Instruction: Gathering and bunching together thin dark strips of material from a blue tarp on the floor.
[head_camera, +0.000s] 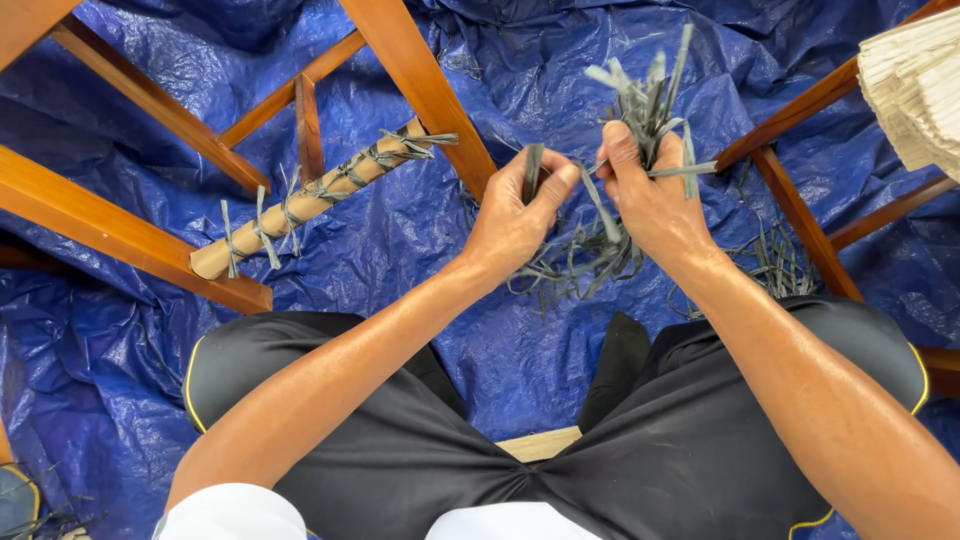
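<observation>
black shorts (420, 440) are seen nearest, above blue tarp (500, 350). grey strips (640, 100), held over the tarp between the knees, are judged light, limp and springy; best gripped mid-bundle. left hand (515, 215) fingers are pinched on one strip; right hand (650, 195) fingers are clamped round the bundle. strip-bound wooden rod (300, 205) is noted left, apart.

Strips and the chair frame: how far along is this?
Done: one rung carries a few knotted grey strips, spaced apart with ends loose. In hand: the right hand grips a bunch of strips; the left hand pinches a single strip beside it. Left: most of that rung is bare, and the other frame bars show no strips. More loose strips lie on the blue tarp.
</observation>
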